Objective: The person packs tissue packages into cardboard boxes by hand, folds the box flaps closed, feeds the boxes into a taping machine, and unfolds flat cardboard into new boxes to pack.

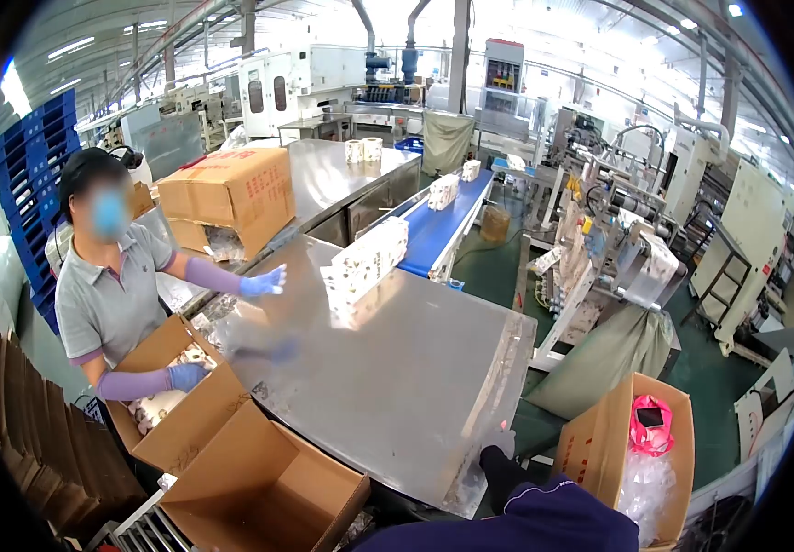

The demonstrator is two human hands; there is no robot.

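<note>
My right hand (498, 443), in a pale glove under a black sleeve, rests at the near right edge of the metal table (397, 368). Its fingers seem to lie loosely on the edge, with nothing visible in them. My left hand is out of view. On the table's far side stands a row of white printed packs (369, 262), at the end of a blue conveyor belt (460, 216). An open empty cardboard box (264, 483) sits below the table's near left edge. To the right of my arm is another open carton (599, 442) holding clear plastic and a pink bag (651, 425).
A co-worker (112, 276) in purple-blue gloves stands at left, one hand over the table, the other in a carton (176, 396) of printed packs. A large carton (231, 198) sits behind. Machinery (609, 221) stands at right; flattened cardboard (29, 414) at far left.
</note>
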